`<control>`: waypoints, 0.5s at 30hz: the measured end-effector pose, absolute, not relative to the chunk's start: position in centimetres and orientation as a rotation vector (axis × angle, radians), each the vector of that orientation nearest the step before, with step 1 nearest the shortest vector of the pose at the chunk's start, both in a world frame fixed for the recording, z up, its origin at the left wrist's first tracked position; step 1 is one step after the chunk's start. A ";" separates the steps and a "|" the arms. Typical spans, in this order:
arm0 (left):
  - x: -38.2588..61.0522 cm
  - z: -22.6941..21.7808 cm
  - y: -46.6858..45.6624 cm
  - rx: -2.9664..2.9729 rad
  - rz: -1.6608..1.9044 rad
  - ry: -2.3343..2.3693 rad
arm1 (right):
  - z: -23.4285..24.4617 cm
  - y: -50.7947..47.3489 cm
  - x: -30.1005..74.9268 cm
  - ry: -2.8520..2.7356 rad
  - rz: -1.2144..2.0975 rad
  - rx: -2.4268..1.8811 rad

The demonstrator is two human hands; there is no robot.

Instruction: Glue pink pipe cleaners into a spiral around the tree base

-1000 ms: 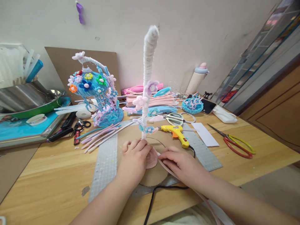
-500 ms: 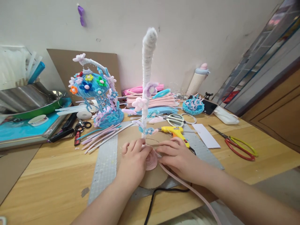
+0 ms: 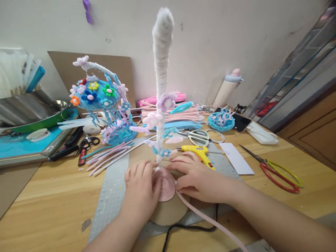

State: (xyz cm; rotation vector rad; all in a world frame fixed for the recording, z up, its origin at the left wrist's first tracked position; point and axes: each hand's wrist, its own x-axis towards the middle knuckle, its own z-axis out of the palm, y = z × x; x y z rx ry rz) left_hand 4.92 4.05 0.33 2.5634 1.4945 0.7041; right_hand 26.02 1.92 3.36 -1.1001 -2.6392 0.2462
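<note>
A flat pink coil of wound pipe cleaner (image 3: 166, 190) lies on a round cardboard base (image 3: 168, 215). From behind it rises a white wrapped stem (image 3: 161, 66), upright, with purple, pink and blue flowers and leaves. My left hand (image 3: 140, 185) curls over the coil's left side, its thumb pressed on the coil and its fingertips beside the stem's foot. At the coil's right edge, my right hand (image 3: 196, 176) is closed on the pink pipe cleaner (image 3: 207, 217), whose loose tail runs to the bottom edge. The right fingertips are partly hidden.
A yellow glue gun (image 3: 198, 152) lies just behind my right hand, its black cord (image 3: 189, 227) curving in front. Red-and-yellow scissors (image 3: 278, 175) and a white card (image 3: 238, 159) are at right. A decorated blue flower piece (image 3: 99, 98) and loose pipe cleaners (image 3: 110, 157) stand left.
The view has shifted. The white stem leans slightly more left at the top. My left thumb has slid back to the coil's left side, showing more of it; my right fingers reach nearer the stem's foot.
</note>
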 end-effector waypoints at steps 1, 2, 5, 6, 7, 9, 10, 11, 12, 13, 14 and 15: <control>4.9 0.3 4.1 2.548 0.710 1.544 | 3.3 2.0 26.0 -2.639 0.257 -1.092; 4.8 0.3 4.1 2.535 0.708 1.584 | 3.3 2.0 26.1 -2.638 0.271 -1.085; 4.8 0.4 4.2 2.522 0.660 1.603 | 3.3 2.2 26.1 -2.642 0.321 -1.071; 4.8 0.5 4.2 2.523 0.640 1.584 | 3.2 2.2 26.2 -2.644 0.338 -1.068; 4.8 0.6 4.2 2.526 0.621 1.564 | 3.2 2.2 26.2 -2.647 0.353 -1.064; 4.8 0.7 4.3 2.536 0.595 1.530 | 3.2 2.3 26.2 -2.649 0.376 -1.056; 4.8 0.8 4.3 2.542 0.589 1.520 | 3.2 2.4 26.2 -2.651 0.385 -1.053; 4.8 0.8 4.3 2.548 0.584 1.511 | 3.1 2.4 26.2 -2.650 0.392 -1.051; 4.8 0.9 4.3 2.552 0.581 1.503 | 3.1 2.5 26.3 -2.649 0.399 -1.050; 4.8 0.9 4.3 2.555 0.580 1.495 | 3.0 2.5 26.3 -2.648 0.407 -1.047; 4.9 0.9 4.3 2.556 0.578 1.486 | 3.0 2.6 26.3 -2.646 0.414 -1.045; 4.9 0.9 4.3 2.553 0.576 1.479 | 3.0 2.6 26.3 -2.645 0.422 -1.043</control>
